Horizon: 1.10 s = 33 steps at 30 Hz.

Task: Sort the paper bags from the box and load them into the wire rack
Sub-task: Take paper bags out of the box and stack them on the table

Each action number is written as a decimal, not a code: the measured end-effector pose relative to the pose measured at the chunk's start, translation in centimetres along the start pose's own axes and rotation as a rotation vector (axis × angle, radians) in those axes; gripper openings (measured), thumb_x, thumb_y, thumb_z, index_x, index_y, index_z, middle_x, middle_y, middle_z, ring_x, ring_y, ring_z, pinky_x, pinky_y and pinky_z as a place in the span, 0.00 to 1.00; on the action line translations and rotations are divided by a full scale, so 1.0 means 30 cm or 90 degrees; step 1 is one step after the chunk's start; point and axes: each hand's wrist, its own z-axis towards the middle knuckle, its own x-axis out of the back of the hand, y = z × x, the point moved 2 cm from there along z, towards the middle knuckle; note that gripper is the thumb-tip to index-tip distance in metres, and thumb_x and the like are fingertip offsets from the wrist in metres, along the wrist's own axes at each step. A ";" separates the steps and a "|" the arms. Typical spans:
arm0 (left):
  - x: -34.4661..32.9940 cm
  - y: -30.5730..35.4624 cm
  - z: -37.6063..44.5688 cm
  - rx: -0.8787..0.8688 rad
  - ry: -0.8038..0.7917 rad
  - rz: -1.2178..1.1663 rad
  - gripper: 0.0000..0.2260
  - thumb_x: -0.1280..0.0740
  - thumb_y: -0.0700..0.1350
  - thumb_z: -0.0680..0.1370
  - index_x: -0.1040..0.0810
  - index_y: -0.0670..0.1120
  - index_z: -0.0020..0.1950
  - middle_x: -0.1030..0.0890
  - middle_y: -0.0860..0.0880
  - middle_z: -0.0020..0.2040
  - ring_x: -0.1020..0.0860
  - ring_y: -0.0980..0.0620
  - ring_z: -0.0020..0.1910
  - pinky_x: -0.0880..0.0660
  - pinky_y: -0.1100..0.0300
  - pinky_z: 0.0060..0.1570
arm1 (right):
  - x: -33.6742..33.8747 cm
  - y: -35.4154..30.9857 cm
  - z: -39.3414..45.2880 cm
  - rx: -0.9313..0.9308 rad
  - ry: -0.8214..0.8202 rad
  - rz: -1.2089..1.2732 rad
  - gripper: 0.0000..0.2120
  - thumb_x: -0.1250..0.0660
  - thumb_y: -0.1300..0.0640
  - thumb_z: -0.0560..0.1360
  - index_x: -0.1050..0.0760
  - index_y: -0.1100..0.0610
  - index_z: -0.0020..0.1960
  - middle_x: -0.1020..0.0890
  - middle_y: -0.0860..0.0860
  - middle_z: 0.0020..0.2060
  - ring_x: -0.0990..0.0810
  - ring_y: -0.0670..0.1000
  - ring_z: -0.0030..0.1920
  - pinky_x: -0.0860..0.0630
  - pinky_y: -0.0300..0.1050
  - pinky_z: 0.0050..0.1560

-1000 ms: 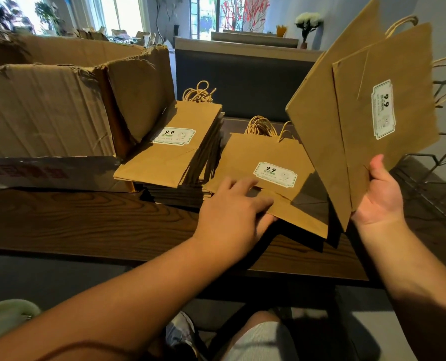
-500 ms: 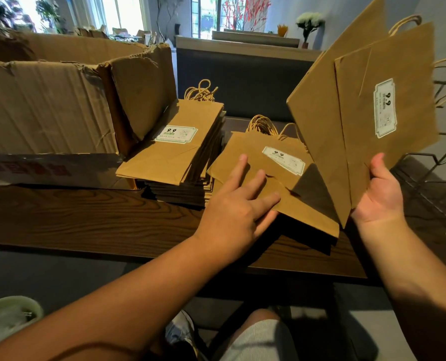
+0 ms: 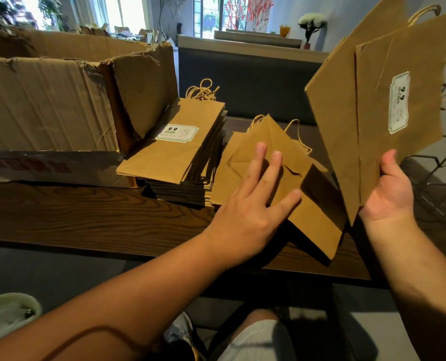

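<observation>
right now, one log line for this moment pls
left hand: flat on top bag, lifting it off pile | right hand: holds upright bags | rack: right, unloaded | box: left

Bare forearms, no sleeves, left hand [image 3: 253, 204] and right hand [image 3: 388, 194] ungloved, grey ribbed shorts [image 3: 255, 342] over the knee, white sneaker [image 3: 180, 332] below.

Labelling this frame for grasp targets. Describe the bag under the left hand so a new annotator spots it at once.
Start at the torn cardboard box on the wooden table; right of it sits a neat stack of bags with a 9.9 label on top. Right again, the bag under the left hand lies skewed, showing its plain folded-bottom side and no label, unlike that stack and the bags the right hand holds up.
</observation>
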 end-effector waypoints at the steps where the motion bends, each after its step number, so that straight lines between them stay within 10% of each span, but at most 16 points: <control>1: 0.005 -0.010 0.005 -0.011 0.013 0.006 0.21 0.29 0.42 0.79 0.31 0.45 0.69 0.44 0.28 0.77 0.59 0.31 0.79 0.32 0.34 0.66 | -0.004 -0.004 -0.003 0.004 0.000 -0.003 0.20 0.38 0.44 0.73 0.13 0.54 0.50 0.18 0.55 0.62 0.19 0.57 0.63 0.19 0.56 0.55; 9: -0.057 -0.069 -0.079 0.121 -0.064 -0.048 0.18 0.36 0.49 0.77 0.19 0.46 0.65 0.20 0.42 0.61 0.25 0.39 0.63 0.20 0.43 0.51 | -0.042 -0.013 -0.029 0.017 -0.004 -0.013 0.31 0.51 0.44 0.84 0.12 0.53 0.43 0.14 0.54 0.52 0.15 0.55 0.54 0.17 0.54 0.49; 13: -0.062 -0.099 -0.052 0.105 -0.078 -0.108 0.14 0.28 0.51 0.76 0.15 0.48 0.60 0.20 0.45 0.55 0.24 0.43 0.57 0.23 0.48 0.53 | -0.037 -0.007 -0.022 0.022 -0.009 -0.028 0.27 0.47 0.44 0.82 0.12 0.53 0.42 0.13 0.53 0.52 0.14 0.55 0.53 0.16 0.54 0.48; 20: -0.048 -0.093 -0.014 0.064 -0.083 -0.048 0.11 0.30 0.49 0.76 0.14 0.46 0.54 0.23 0.38 0.68 0.39 0.31 0.76 0.38 0.41 0.74 | -0.030 -0.004 -0.009 0.018 -0.028 0.002 0.22 0.41 0.45 0.72 0.12 0.56 0.46 0.14 0.56 0.55 0.15 0.57 0.55 0.17 0.56 0.48; 33: -0.055 -0.029 -0.053 0.161 -0.082 -0.011 0.19 0.35 0.50 0.77 0.20 0.45 0.66 0.25 0.36 0.70 0.35 0.31 0.74 0.26 0.36 0.64 | -0.035 -0.001 -0.008 0.016 -0.023 -0.005 0.21 0.40 0.44 0.72 0.12 0.54 0.45 0.15 0.55 0.57 0.16 0.57 0.57 0.17 0.55 0.51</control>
